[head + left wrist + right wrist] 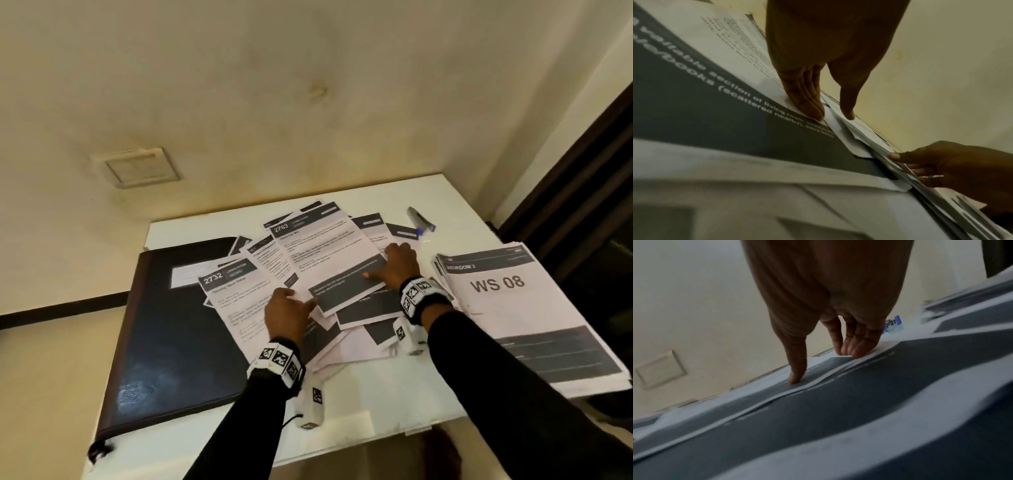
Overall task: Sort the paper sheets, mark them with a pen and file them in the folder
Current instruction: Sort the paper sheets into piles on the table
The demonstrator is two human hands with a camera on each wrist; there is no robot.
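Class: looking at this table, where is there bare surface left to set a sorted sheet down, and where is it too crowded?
Bare table shows at the near edge between the folder and the WS 08 stack, and along the far edge behind the folder. The middle is crowded with loose sheets under both hands; the pen takes the far right corner.

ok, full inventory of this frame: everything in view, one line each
loose sheets: many, count unclear; white with dark bands; fanned mid-table, partly over the folder
stacked sheets: one pile, top reads WS 08; right side of table
folder: one, dark, closed; left side of table
pen: one, grey with blue; far side of table, right of the sheets
table: one, white
wall plate: one, cream; on the wall
left hand: fingers flat on loose sheets
right hand: fingers flat on loose sheets
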